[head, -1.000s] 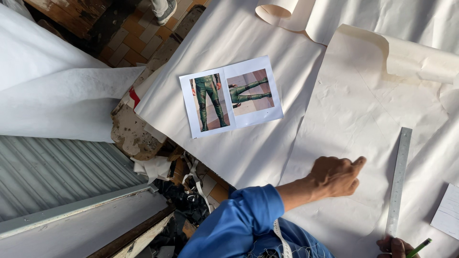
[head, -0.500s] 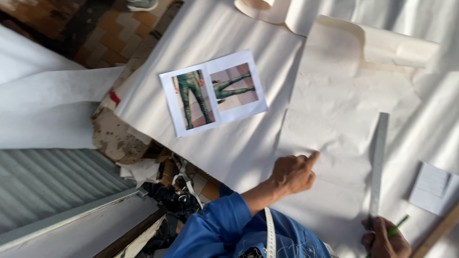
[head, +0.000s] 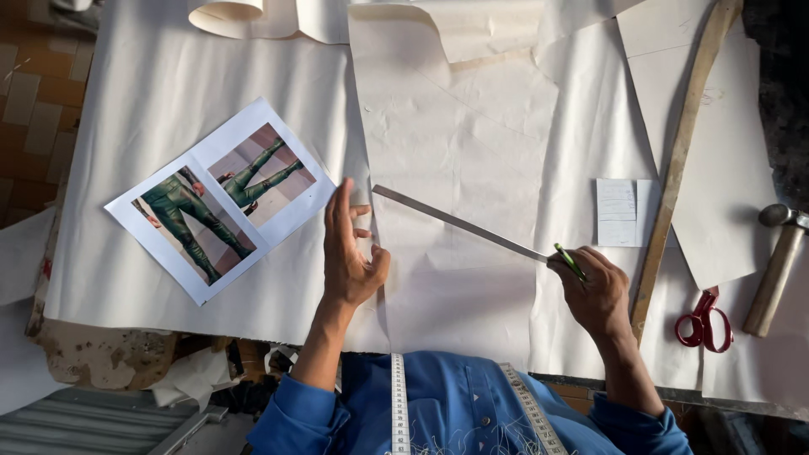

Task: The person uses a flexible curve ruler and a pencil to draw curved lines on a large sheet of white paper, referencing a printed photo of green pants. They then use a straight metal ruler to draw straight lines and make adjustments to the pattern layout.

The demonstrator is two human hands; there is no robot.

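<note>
Long flat steel ruler (head: pixel 459 224) and green pencil (head: pixel 570 262) are gripped by right hand (head: pixel 594 291) — left hand (head: pixel 350 248) is held open over cream pattern paper (head: pixel 463 135).

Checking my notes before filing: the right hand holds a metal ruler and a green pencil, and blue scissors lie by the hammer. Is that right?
Not quite. The head view shows red scissors, not blue, by the hammer. The right hand does hold the metal ruler and green pencil.
</note>
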